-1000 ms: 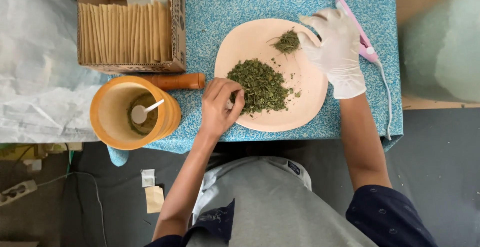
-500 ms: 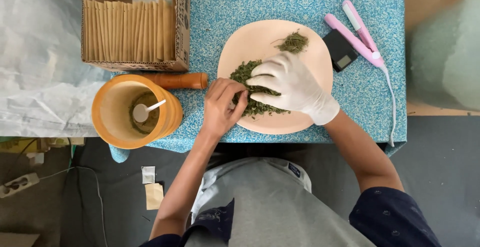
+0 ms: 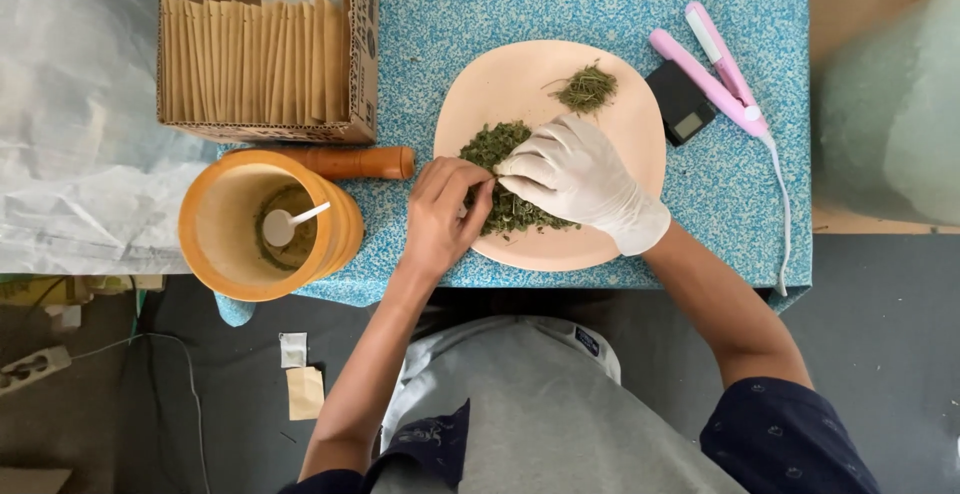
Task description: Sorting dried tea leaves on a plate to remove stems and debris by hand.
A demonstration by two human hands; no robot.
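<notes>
Blue speckled bench [image 3: 520, 4]: bare left hand [image 3: 443, 214] pinches at the near plate [image 3: 500, 74] rim; gloved right hand [image 3: 575, 174] cups dried herbs [image 3: 495, 144]; far rim stays clear

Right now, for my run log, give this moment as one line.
left hand: bare, pinched at herb pile | right hand: gloved, on pile | plate: peach

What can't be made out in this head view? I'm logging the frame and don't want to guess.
- Whatever the left hand pinches: hidden by its curled fingers.
- Part of the green herb pile: covered by the gloved right hand.
- Wooden mortar contents: too small, shadowed.
- Cardboard box: top cut off by the frame edge.
</notes>
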